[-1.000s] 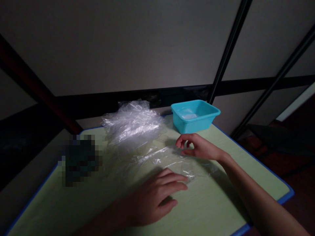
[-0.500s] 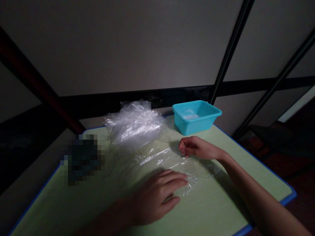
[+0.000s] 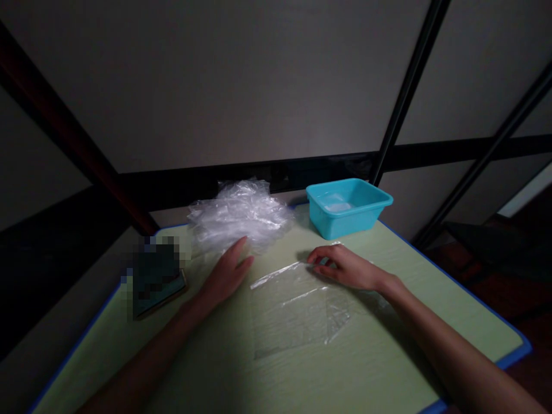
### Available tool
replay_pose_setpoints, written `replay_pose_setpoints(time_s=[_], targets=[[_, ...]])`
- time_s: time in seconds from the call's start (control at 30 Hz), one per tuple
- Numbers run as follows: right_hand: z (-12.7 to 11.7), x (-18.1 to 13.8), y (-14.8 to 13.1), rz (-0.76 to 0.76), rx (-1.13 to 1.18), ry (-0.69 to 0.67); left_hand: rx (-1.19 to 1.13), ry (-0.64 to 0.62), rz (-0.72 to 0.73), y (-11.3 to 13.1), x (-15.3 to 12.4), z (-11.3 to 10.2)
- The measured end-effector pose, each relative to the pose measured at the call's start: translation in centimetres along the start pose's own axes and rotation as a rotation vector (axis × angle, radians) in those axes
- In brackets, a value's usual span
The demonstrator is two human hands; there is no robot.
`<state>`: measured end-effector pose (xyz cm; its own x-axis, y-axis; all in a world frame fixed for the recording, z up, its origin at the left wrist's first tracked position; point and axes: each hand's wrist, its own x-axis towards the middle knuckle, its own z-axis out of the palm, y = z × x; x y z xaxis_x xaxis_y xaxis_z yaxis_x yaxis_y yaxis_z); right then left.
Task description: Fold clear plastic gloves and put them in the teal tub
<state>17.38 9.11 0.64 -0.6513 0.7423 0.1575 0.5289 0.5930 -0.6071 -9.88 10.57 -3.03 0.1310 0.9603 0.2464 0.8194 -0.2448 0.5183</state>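
A clear plastic bag (image 3: 297, 307) lies flat on the pale green table (image 3: 366, 368). My right hand (image 3: 345, 267) rests on the bag's far right corner, fingers pressing it down. My left hand (image 3: 226, 273) lies flat with fingers spread, just left of the flat bag and touching the near edge of a crumpled heap of clear plastic bags (image 3: 241, 215) at the table's back.
A turquoise plastic tub (image 3: 349, 207) stands at the back right of the table. A dark blurred object (image 3: 157, 276) lies at the left edge. The table has a blue rim; dark bars and a grey wall stand behind it.
My left hand has moved from the bag's near edge forward and left to the heap of bags. The flat bag now lies smoother. My right hand has stayed on its far corner.
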Motion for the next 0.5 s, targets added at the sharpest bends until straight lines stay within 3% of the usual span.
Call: replay_pose_setpoints(time_s=[0.17, 0.27, 0.33, 0.5], targets=[[0.1, 0.1, 0.7, 0.028, -0.122, 0.055, -0.012, 0.179, 0.090, 0.8, -0.2, -0.4], [-0.1, 0.1, 1.2, 0.080, -0.186, 0.098, -0.014, 0.209, 0.216, 2.3, -0.8, -0.8], [-0.4, 0.0, 1.5, 0.110, -0.212, 0.117, -0.055, 0.121, 0.339, 3.3, -1.5, -0.8], [-1.2, -0.5, 2.0, 0.152, -0.269, 0.106, -0.103, -0.264, 0.659, 5.9, -3.5, -0.4]])
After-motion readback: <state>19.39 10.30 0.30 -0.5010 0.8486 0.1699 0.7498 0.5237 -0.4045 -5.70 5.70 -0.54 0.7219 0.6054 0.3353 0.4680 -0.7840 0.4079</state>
